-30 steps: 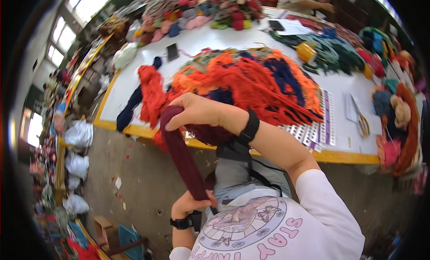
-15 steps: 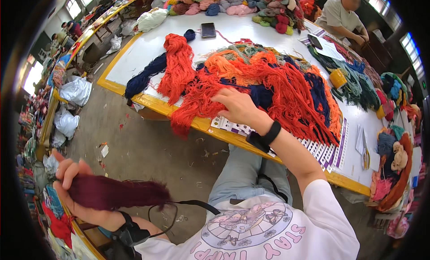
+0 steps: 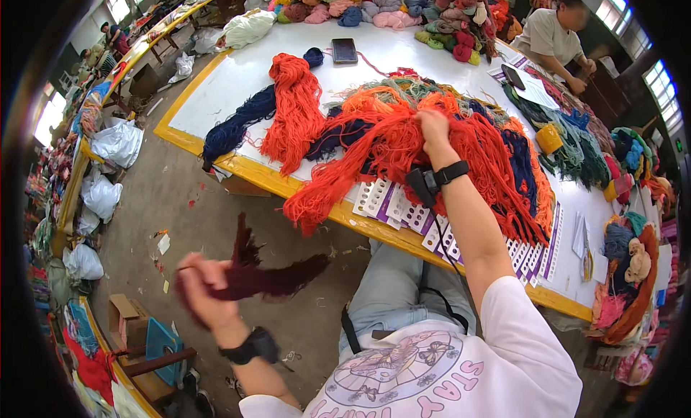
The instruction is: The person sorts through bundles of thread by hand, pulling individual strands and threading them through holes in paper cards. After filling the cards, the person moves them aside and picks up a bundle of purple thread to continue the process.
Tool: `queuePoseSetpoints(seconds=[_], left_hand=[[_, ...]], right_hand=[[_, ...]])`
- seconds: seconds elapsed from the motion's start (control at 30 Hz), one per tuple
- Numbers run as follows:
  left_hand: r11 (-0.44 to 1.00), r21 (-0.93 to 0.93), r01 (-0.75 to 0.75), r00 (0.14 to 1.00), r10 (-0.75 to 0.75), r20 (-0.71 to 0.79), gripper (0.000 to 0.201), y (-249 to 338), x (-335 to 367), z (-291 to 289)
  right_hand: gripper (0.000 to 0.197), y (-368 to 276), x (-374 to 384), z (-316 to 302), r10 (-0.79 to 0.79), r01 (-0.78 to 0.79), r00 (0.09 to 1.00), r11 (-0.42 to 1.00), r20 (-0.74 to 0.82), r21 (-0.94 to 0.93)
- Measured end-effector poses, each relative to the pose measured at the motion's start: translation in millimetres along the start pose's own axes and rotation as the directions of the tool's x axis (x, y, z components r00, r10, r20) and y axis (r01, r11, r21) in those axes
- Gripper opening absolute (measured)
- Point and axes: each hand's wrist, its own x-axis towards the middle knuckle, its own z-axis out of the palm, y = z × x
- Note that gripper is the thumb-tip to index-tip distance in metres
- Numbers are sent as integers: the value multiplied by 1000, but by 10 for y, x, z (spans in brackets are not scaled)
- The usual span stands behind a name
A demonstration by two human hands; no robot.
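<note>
My left hand (image 3: 205,288), smeared a little by motion, is closed round a dark maroon yarn skein (image 3: 277,277) off the table's left front side; the skein's ends splay out in two tails. Over the table, my right hand (image 3: 434,130) grips strands of red-orange yarn (image 3: 381,148), drawn up from the heap. Loose red yarn droops over the near edge. Orange yarn (image 3: 363,100) and navy yarn (image 3: 515,155) lie in the same heap. Under it, perforated white-and-purple cards (image 3: 414,216) stick out. A twisted red-orange skein (image 3: 291,119) lies to the left, across a navy skein (image 3: 241,123).
The white table (image 3: 216,94) has a yellow edge (image 3: 345,216). Two phones, one a black phone (image 3: 344,51), lie on it. Scissors (image 3: 587,259) and a yellow spool (image 3: 548,138) are at right. A person (image 3: 554,40) sits at the far right. White bags (image 3: 115,144) stand left.
My left hand has swung right with the maroon skein, which now splays apart. My right hand has moved right and farther away, taken hold of red-orange yarn and pulled strands with it, uncovering more cards.
</note>
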Motion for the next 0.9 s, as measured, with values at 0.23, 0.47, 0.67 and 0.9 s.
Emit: queuePoseSetpoints(seconds=[0.23,0.47,0.67,0.9], left_hand=[[655,575,-491,679,-125,723,27,-1243,-331,959],[444,638,-628,581,-277,765,50,-1769,-749,1266],[422,664,-617,607,-283,743,52,-1819,-1005,1454],[378,725,-576,649,-328,687,54,-1787,-1159,1393]], right_hand=[[22,-691,-1361,547,239,758,178,586,955,-288],[37,-571,-334,552,12,593,630,638,777,-491],[30,-758,268,-35,7,150,968,783,250,-603],[39,-1102,-1021,-293,299,468,302,781,905,-414]])
